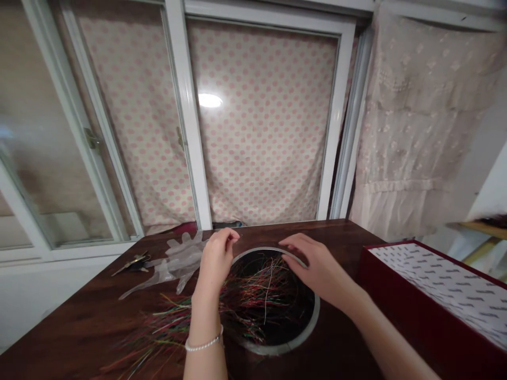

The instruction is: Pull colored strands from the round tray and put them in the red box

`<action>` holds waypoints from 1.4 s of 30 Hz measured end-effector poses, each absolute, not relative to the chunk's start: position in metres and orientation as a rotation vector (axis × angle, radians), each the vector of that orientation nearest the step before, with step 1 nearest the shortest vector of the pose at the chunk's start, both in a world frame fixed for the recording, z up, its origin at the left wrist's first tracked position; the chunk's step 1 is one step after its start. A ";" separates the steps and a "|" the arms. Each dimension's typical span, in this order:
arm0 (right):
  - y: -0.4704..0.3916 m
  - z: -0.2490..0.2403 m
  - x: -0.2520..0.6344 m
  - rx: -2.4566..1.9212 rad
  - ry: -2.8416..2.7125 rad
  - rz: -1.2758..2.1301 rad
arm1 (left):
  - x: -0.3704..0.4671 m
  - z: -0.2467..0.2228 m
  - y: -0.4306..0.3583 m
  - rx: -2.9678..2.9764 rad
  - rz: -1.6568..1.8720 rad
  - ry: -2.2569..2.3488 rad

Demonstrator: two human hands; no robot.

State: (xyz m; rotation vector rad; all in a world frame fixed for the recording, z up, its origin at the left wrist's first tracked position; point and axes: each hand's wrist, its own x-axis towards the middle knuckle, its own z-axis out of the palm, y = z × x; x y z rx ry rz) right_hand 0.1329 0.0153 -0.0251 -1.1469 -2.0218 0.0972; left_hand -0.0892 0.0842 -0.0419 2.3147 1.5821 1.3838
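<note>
Clear plastic gloves [176, 264] lie on the table [75, 330]. Multicoloured wires [261, 290] extend from the table onto a round black tray [312, 324]. Left hand [222, 250]: above the tray's left rim, thumb and fingertips pressed together; any content cannot be determined. Right hand [312, 258]: near the tray's upper right rim, thumb and fingers spread apart. Red box [412, 311]: far right.

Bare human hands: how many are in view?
2: the left hand beside the upper left of the pale grey circular rim, and the right hand at its upper right. No others show.
</note>
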 end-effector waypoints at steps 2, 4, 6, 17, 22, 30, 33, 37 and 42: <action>0.041 -0.035 0.120 -1.149 -2.003 0.301 | -0.087 -0.037 0.080 2.348 1.464 1.559; 0.063 -0.045 0.112 -1.155 -1.960 0.496 | -0.085 -0.033 0.076 2.369 1.521 1.539; 0.077 -0.054 0.110 -1.152 -1.918 0.594 | -0.083 -0.030 0.073 2.375 1.547 1.519; 0.084 -0.057 0.102 -0.949 -1.628 0.801 | -0.062 -0.020 0.061 2.143 1.687 1.194; 0.071 -0.039 0.105 -0.719 -1.465 0.965 | -0.055 -0.018 0.056 2.135 1.673 1.111; 0.049 -0.020 0.114 -0.533 -1.217 1.143 | -0.051 -0.012 0.047 2.181 1.744 1.043; 0.043 -0.016 0.117 -0.445 -1.151 1.210 | -0.051 -0.008 0.041 2.233 1.779 1.032; 0.037 -0.013 0.120 -0.351 -1.116 1.266 | -0.050 -0.005 0.037 2.266 1.800 1.023; 0.027 -0.009 0.122 -0.332 -1.176 1.185 | -0.049 -0.005 0.034 2.274 1.766 1.006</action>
